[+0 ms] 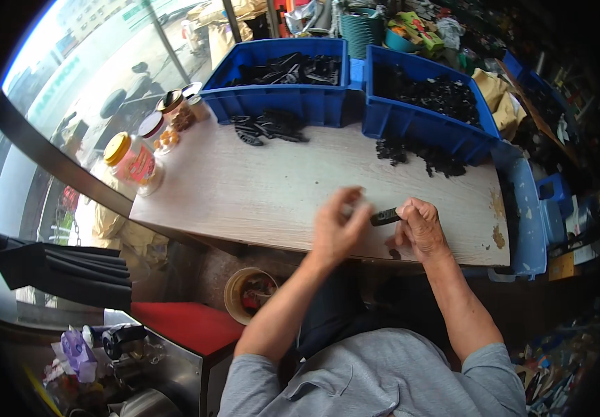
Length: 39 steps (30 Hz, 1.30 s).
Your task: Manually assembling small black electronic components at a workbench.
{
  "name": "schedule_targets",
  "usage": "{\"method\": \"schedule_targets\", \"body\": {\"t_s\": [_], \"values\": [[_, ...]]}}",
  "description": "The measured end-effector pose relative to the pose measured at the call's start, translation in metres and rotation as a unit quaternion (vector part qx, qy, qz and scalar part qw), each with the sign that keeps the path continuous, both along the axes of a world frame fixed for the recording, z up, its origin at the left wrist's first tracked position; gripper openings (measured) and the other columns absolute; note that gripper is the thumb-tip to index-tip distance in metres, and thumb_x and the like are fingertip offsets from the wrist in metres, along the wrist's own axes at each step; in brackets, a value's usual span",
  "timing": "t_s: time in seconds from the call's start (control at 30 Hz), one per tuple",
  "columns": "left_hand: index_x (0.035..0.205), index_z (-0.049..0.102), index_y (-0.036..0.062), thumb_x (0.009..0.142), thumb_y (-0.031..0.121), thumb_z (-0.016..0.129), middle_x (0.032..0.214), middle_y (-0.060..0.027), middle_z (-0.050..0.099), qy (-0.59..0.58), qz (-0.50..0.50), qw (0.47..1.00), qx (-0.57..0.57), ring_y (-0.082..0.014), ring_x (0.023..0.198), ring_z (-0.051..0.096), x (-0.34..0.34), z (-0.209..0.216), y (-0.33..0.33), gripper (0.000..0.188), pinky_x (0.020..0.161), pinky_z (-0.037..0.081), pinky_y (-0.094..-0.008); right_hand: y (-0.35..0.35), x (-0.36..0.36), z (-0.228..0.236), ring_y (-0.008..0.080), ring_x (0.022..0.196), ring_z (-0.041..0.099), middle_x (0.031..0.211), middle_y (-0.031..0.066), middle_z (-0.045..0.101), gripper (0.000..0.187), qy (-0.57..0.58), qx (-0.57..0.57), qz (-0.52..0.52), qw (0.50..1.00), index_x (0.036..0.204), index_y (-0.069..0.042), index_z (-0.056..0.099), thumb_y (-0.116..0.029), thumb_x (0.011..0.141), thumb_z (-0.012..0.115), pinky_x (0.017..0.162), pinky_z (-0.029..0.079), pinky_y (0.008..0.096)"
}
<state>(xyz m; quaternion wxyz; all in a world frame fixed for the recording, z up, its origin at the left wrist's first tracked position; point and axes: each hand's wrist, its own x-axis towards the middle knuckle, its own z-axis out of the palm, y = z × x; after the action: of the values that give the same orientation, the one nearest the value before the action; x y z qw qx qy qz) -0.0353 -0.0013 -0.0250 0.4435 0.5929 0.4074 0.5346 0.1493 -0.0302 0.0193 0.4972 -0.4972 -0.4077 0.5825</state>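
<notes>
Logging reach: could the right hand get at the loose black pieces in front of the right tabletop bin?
Probably yes: only bare tabletop separates the right hand from the black pieces, though it holds a dark part.

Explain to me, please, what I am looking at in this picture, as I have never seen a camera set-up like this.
There is no machine here: a person works with bare hands. The picture comes from a fisheye camera worn on the head, looking down, so straight edges bend toward the rim. The right hand holds a small dark piece by one end; the left hand is blurred near the other end, so I cannot tell whether it touches. On the pale table, loose black pieces lie before the left blue bin and the right blue bin, which hold more. A yellow-lidded jar stands at the left.
</notes>
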Motion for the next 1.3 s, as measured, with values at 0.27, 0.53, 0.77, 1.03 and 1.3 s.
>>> {"method": "schedule_targets", "body": {"t_s": [0.27, 0.53, 0.77, 1.03, 1.3], "values": [[0.124, 0.061, 0.0129, 0.082, 0.006, 0.062, 0.135, -0.0162, 0.053, 0.528, 0.286, 0.774, 0.2, -0.041, 0.133, 0.041, -0.159, 0.006, 0.128, 0.043, 0.109, 0.037, -0.047, 0.001, 0.086, 0.0, 0.0177, 0.043, 0.051, 0.043, 0.0009, 0.035, 0.04, 0.034, -0.006, -0.268, 0.963, 0.06, -0.013, 0.044, -0.036, 0.09, 0.059, 0.057, 0.061, 0.047], [0.116, 0.063, 0.0075, 0.087, 0.013, 0.062, 0.119, -0.0141, 0.062, 0.484, 0.182, 0.818, 0.251, -0.036, 0.112, 0.058, -0.156, 0.0, 0.136, 0.029, 0.096, 0.046, -0.0448, 0.003, 0.143, 0.005, 0.0156, 0.044, 0.048, 0.045, 0.0006, 0.034, 0.033, -0.042, -0.059, -0.417, 0.906, 0.09, -0.007, 0.056, -0.036, 0.086, 0.07, 0.057, 0.058, 0.0408], [0.108, 0.065, 0.0055, 0.089, 0.018, 0.063, 0.1, -0.0146, 0.065, 0.496, 0.089, 0.823, 0.262, -0.0341, 0.096, 0.06, -0.109, 0.005, 0.113, 0.022, 0.083, 0.047, -0.0442, 0.038, 0.113, 0.007, 0.0136, 0.04, 0.047, 0.05, 0.0005, 0.041, 0.026, -0.184, -0.142, -0.251, 0.94, 0.092, -0.007, 0.06, -0.028, 0.084, 0.072, 0.048, 0.055, 0.0345], [0.111, 0.066, 0.0055, 0.091, 0.023, 0.064, 0.097, -0.013, 0.064, 0.482, 0.17, 0.827, 0.234, -0.0337, 0.093, 0.059, -0.11, 0.006, 0.112, 0.027, 0.082, 0.046, -0.0442, 0.073, 0.08, 0.007, 0.0131, 0.037, 0.045, 0.064, 0.0041, 0.053, 0.03, -0.327, -0.122, -0.2, 0.916, 0.094, -0.003, 0.063, -0.026, 0.081, 0.075, 0.036, 0.045, 0.0312], [0.113, 0.061, 0.0029, 0.088, 0.016, 0.066, 0.093, -0.0148, 0.065, 0.458, 0.154, 0.816, 0.318, -0.0336, 0.087, 0.06, -0.113, 0.001, 0.085, 0.029, 0.08, 0.048, -0.0421, 0.082, 0.074, 0.0, 0.0138, 0.036, 0.045, 0.064, 0.0053, 0.058, 0.024, -0.437, -0.102, -0.201, 0.871, 0.094, -0.003, 0.066, -0.022, 0.081, 0.073, 0.032, 0.041, 0.0321]]}}
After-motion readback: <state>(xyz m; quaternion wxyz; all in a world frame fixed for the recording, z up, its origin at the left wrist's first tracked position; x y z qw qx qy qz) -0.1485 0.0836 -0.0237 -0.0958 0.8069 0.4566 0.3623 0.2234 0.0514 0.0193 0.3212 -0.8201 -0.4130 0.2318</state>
